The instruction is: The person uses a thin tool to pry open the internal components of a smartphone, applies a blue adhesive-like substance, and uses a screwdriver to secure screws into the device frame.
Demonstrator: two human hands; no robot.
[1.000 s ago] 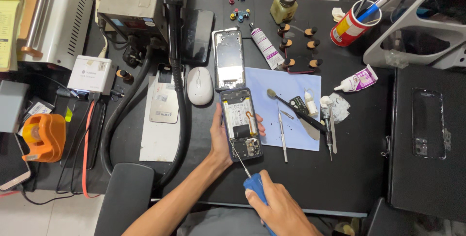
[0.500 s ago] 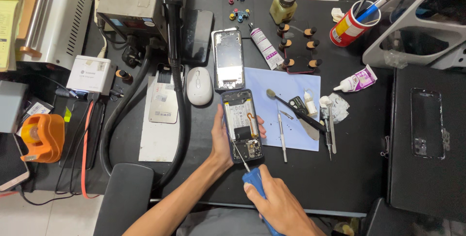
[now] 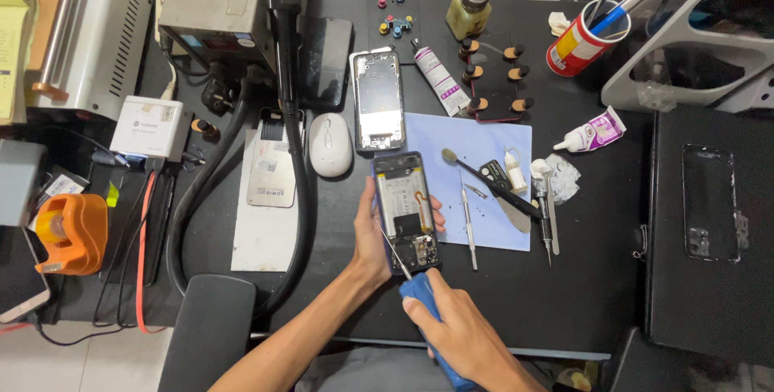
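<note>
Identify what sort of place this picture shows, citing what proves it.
Probably a phone repair bench: an opened black smartphone in the left hand, a blue-handled screwdriver in the right hand, a grey metal soldering station.

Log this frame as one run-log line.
left hand: grips opened phone | right hand: holds blue screwdriver, tip at phone's lower end | nearby: blue mat, tweezers, white mouse

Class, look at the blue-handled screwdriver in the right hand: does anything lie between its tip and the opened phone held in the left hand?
Nothing visible does. The screwdriver in the right hand already reaches the lower part of the opened phone, which the left hand grips by its edges.
</note>
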